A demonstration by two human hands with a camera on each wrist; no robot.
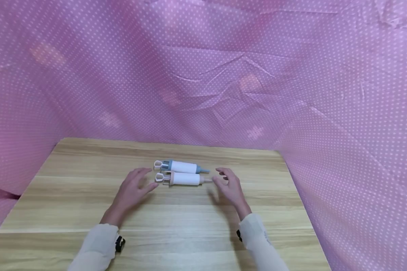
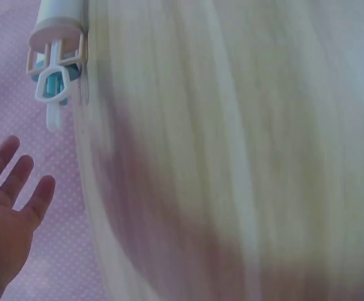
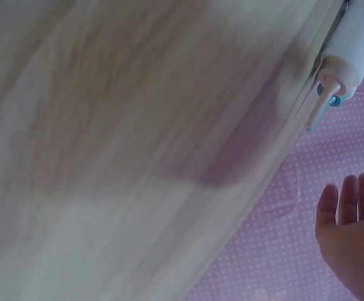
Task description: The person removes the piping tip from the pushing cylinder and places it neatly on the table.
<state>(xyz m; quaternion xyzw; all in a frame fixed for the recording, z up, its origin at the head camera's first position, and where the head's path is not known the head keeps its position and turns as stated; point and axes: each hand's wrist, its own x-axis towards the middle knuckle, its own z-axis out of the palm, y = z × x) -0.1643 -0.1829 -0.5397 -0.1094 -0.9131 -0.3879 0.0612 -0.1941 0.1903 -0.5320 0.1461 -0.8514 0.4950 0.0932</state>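
Observation:
Two syringe-like tubes lie side by side across the table, ring handles to the left and thin nozzles to the right. The farther tube (image 1: 184, 167) is white with blue ends; the nearer tube (image 1: 186, 179) is white with beige-pink ends. My left hand (image 1: 132, 190) is at the handle end, fingers relaxed and spread, holding nothing. At the nozzle end, my right hand (image 1: 231, 189) hovers with loose fingers, its thumb by the beige nozzle. In the left wrist view the white ring handle (image 2: 54, 84) shows beyond the fingers. The right wrist view shows the beige nozzle (image 3: 324, 103).
A wood-grain table (image 1: 176, 233) spreads under both hands. Pink cloth with white dots (image 1: 203, 75) hangs behind it and along both sides. Each sleeve has a dark band at the cuff.

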